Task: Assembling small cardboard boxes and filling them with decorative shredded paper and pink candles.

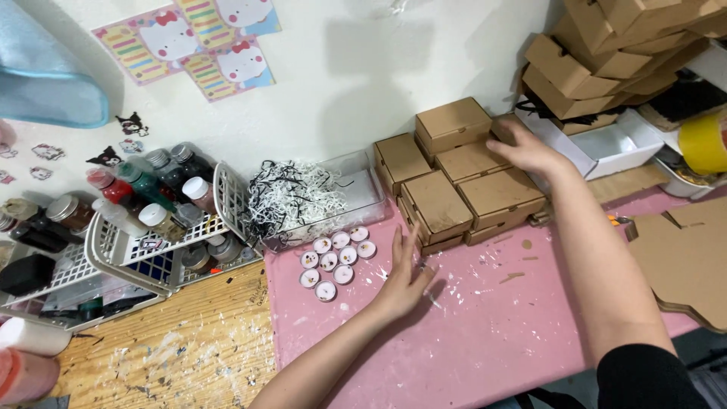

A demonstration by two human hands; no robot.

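1. Cardboard boxes (462, 174), small, brown and matte, are sitting packed together on the pink mat (485, 333), one stacked on top at the back.
2. Right hand (528, 150) is lying flat on the far right box, fingers spread, gripping nothing.
3. Left hand (405, 276) is resting open on the mat, fingertips touching the front edge of the nearest box.
4. Tealight candles (337, 261), round with white wax, are clustering just left of that hand.
5. Clear plastic tray (363, 193) is holding black-and-white shredded paper (291, 197); white baskets (227, 201) are holding paint bottles.
6. Mat below the hands is lying open, flecked with paint.
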